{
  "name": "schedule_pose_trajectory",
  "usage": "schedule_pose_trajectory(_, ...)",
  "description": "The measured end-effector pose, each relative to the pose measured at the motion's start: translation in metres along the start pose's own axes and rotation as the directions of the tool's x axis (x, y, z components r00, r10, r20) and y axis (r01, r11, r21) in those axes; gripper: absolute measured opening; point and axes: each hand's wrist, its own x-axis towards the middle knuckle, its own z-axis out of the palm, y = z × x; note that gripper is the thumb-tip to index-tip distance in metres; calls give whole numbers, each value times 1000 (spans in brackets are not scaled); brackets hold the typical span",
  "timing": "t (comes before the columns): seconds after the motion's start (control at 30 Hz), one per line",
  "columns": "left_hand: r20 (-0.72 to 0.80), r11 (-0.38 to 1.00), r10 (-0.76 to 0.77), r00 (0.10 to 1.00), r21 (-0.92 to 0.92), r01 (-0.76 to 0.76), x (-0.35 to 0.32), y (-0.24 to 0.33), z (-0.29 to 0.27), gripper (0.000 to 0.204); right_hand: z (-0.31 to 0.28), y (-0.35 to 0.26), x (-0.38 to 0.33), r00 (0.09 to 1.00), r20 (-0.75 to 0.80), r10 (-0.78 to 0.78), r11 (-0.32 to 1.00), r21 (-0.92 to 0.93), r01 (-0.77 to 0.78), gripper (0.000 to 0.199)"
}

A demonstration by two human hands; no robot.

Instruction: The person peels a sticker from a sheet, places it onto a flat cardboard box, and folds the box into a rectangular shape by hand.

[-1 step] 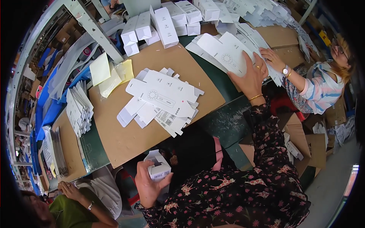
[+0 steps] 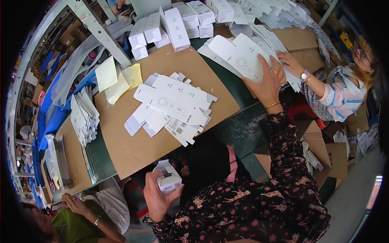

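Observation:
My left hand (image 2: 159, 197) is closed around a small white box (image 2: 170, 184) near my lap. The box's top end is open with a flap standing up, and its lower part is hidden by the hand. At the right of the table my right hand (image 2: 265, 83) grips a flat white carton (image 2: 242, 61) printed with a round dial, thumb at its near edge and fingers on its face. Other flat cartons lie under it. In the middle, a loose pile of flat cartons (image 2: 174, 101) rests on a brown cardboard sheet (image 2: 121, 150).
Folded white boxes (image 2: 177, 30) stand at the back. Flat cartons (image 2: 84, 117) and yellow papers (image 2: 131, 77) lie on the left. A co-worker's hand (image 2: 291, 64) touches the cartons beside mine. Another person (image 2: 87, 216) sits at lower left. An open cardboard box (image 2: 318, 141) stands right.
The flat carton at my right hand has shifted very slightly to the left. My left hand and its box stay in place.

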Motion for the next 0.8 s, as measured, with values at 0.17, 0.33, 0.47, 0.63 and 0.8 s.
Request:
schedule_pose_trajectory(0.17,28,1000,-26,999,-3,26,4,5,2,72,-20,-7,0,994,-92,-66,994,80,73,91)
schedule_pose_trajectory(0.33,16,1000,20,1000,8,-20,3,3,2,75,-21,-7,5,994,-87,-63,992,106,72,91)
schedule_pose_trajectory(0.47,19,1000,16,1000,8,-16,2,5,1,75,3,23,9,993,105,48,998,44,-53,89)
schedule_pose_trajectory(0.63,22,1000,-22,1000,8,22,1,3,-1,71,12,29,30,968,241,68,995,55,-84,90)
schedule_pose_trajectory(0.8,22,1000,-10,1000,24,9,3,5,-4,71,31,25,98,968,217,128,790,567,-232,79)
